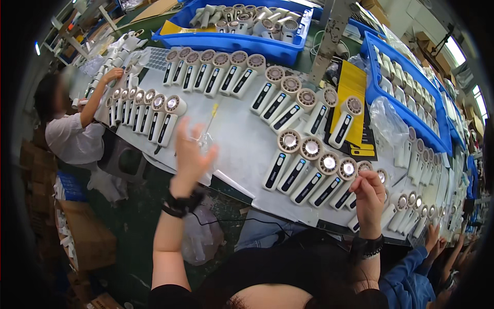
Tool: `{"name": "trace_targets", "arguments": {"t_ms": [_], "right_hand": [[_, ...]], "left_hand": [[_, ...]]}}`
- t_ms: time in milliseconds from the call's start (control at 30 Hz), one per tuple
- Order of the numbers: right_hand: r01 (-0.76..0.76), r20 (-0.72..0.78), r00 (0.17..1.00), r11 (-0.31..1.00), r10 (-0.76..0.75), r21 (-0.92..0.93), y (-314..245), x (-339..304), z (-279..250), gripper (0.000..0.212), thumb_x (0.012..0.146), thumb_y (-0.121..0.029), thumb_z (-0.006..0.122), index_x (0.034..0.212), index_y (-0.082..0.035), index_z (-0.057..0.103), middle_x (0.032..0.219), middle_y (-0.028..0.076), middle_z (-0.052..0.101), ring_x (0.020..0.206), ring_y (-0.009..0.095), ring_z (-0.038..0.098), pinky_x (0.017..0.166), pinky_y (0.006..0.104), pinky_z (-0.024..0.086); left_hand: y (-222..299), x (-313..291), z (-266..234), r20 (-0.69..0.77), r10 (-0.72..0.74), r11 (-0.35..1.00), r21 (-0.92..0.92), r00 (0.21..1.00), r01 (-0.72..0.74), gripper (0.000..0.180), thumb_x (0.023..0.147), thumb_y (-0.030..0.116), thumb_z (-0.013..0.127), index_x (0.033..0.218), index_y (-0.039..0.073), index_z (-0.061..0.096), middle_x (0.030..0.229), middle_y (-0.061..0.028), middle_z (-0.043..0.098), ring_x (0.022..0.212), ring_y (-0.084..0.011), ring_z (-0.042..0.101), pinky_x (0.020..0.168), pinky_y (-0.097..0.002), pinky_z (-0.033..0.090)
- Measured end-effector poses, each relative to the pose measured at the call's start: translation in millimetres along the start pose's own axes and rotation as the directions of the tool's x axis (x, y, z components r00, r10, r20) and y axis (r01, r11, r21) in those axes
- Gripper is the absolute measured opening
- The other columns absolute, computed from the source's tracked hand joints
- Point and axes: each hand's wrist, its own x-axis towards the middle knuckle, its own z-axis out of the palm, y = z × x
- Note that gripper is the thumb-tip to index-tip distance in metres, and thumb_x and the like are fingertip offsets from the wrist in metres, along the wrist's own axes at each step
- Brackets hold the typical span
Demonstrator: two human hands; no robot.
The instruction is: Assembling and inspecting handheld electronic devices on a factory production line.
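Left hand hung over the worktop, blurred, fingers spread, nothing visible in them. Right hand was at the near row of handheld fans, fingers bent with thumb close to the index; couldn't tell whether they pinched anything or touched the fan head just beside them. Near row lay side by side along the person's edge of the worktop, round grilles away from the person, white handles with dark panels toward the person; small lights showed on some panels. More in a far row and a left row. Blue crate at the back held others. Yellow sheet and clear plastic bag were at right; co-worker reached over the worktop at left.

Handling, judged by look: light, stiff shell, smooth so maybe slippery, grille ribs likely the fragile part. Best hold probably mid-handle, fingers and thumb on opposite sides, off grille and panel; close neighbours left little room for fingertips
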Motion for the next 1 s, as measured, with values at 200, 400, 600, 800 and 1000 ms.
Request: {"name": "trace_targets", "arguments": {"t_ms": [200, 400, 600, 800, 1000], "right_hand": [[0.045, 0.025, 0.999, 0.998, -0.044, -0.036, -3.6, -14.2, -1.2, 0.019, 0.090, -0.006, 0.049, 0.106, 0.002, 0.056, 0.079, 0.009, 0.059, 0.074, 0.015, 0.056, 0.072, 0.0262, 0.045], [0.014, 0.045, 0.999, 1.000, -0.013, -0.009, 1.0, -34.0, -11.3, 0.019, 0.090, -0.007, 0.049, 0.106, 0.001, 0.055, 0.080, 0.007, 0.057, 0.075, 0.014, 0.055, 0.072, 0.0253, 0.044], [0.017, 0.031, 0.999, 1.000, -0.017, 0.002, 3.5, -48.9, -16.4, 0.019, 0.090, -0.008, 0.050, 0.106, 0.001, 0.056, 0.080, 0.007, 0.057, 0.074, 0.014, 0.055, 0.071, 0.0251, 0.044], [0.006, 0.045, 0.999, 1.000, -0.008, 0.025, 12.4, -56.6, -31.5, 0.018, 0.090, -0.007, 0.050, 0.105, 0.001, 0.056, 0.080, 0.008, 0.059, 0.075, 0.014, 0.056, 0.072, 0.0265, 0.044], [-0.017, 0.053, 0.999, 0.997, 0.014, 0.071, 20.3, -58.8, -29.8, 0.018, 0.090, -0.008, 0.050, 0.105, 0.001, 0.055, 0.080, 0.007, 0.057, 0.074, 0.013, 0.054, 0.071, 0.0261, 0.045]], "left_hand": [[139.0, -46.7, 30.3, 0.207, 0.150, 0.932, -0.356, 0.967, -0.068, 0.049, 0.076, 0.023, 0.065, 0.117, 0.005, 0.048, 0.128, -0.0246, 0.038, 0.113, -0.0400, 0.043, 0.092, -0.0458, 0.037], [153.5, -41.1, 78.5, 0.283, -0.175, 0.815, -0.496, 0.943, 0.300, 0.053, 0.077, 0.024, 0.065, 0.119, 0.000, 0.044, 0.115, -0.0232, 0.050, 0.101, -0.0376, 0.052, 0.084, -0.0431, 0.044], [146.0, -17.5, 86.4, 0.530, -0.214, 0.894, -0.232, 0.821, 0.383, 0.053, 0.078, 0.024, 0.066, 0.117, -0.004, 0.043, 0.102, -0.0208, 0.057, 0.097, -0.0352, 0.055, 0.081, -0.0426, 0.046], [124.0, -26.7, 39.0, 0.454, -0.267, 0.176, -0.845, 0.850, 0.506, 0.037, 0.085, 0.021, 0.061, 0.111, -0.003, 0.047, 0.087, -0.0102, 0.061, 0.071, -0.0200, 0.060, 0.065, -0.0338, 0.049], [124.0, -42.9, 3.4, 0.443, -0.287, -0.056, -0.893, 0.849, 0.447, 0.027, 0.086, 0.015, 0.061, 0.105, 0.002, 0.047, 0.080, -0.0070, 0.059, 0.060, -0.0120, 0.057, 0.058, -0.0269, 0.049]]}}
